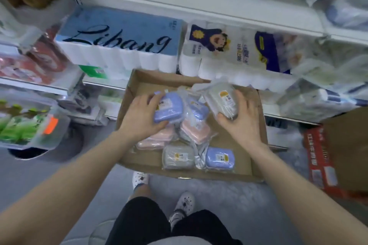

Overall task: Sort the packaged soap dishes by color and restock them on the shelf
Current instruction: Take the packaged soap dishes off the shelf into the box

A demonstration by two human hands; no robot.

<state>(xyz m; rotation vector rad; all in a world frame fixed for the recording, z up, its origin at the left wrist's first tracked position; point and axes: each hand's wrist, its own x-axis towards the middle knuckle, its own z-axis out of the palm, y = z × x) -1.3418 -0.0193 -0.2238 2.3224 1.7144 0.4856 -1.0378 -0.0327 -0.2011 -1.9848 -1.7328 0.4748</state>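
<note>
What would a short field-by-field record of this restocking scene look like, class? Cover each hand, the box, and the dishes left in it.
left hand: grips a blue soap dish
right hand: grips a pale grey soap dish
cardboard box: open, shallow, in front of the shelves
remaining in box: pink dishes, a grey dish, a blue dish, another blue dish
packaging: clear bags with labels
upper shelf: holds bagged blue items
</note>
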